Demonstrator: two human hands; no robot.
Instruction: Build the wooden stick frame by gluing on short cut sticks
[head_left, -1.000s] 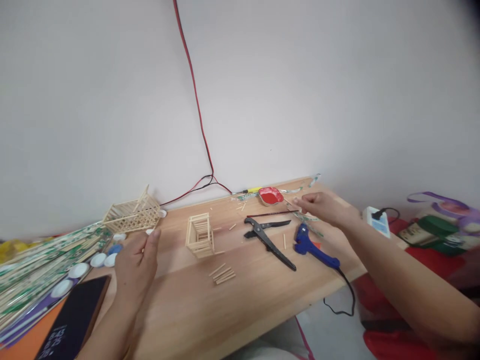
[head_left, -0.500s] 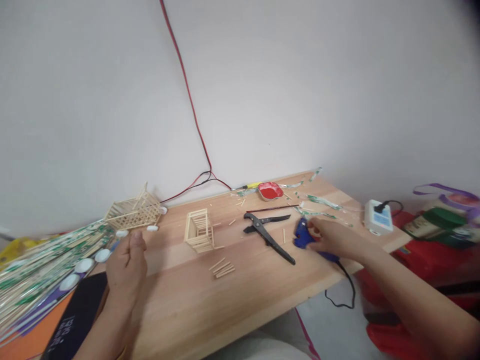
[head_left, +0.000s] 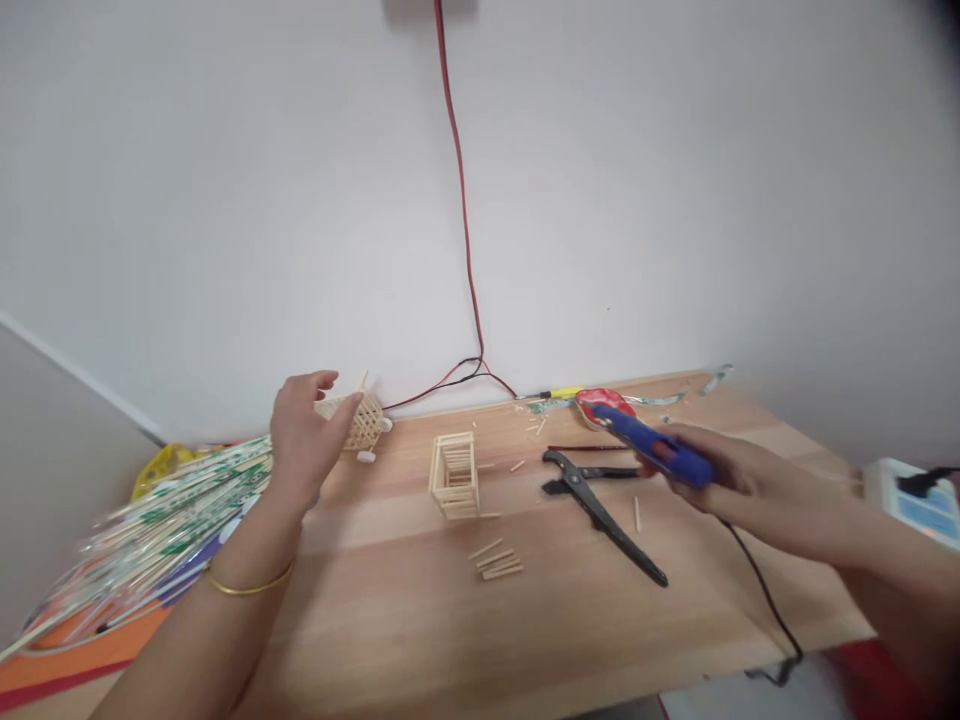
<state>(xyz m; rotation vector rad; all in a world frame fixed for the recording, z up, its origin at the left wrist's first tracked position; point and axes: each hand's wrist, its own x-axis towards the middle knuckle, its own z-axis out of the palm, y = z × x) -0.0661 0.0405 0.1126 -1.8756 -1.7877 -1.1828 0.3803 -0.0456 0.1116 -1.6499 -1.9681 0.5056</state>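
Lying left of the left hand (head_left: 306, 440) are plastic-wrapped sticks (head_left: 199, 505); that hand is spread, partly hiding a lattice stick cart (head_left: 367, 425), contact unclear. To its right stands a stick frame (head_left: 454, 503), then black pliers (head_left: 604, 515), then a blue glue gun (head_left: 660, 452) gripped by the right hand (head_left: 739, 470).

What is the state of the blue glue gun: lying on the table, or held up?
Held up: the right hand grips the blue glue gun, and its front end overlaps the red dish in this view.
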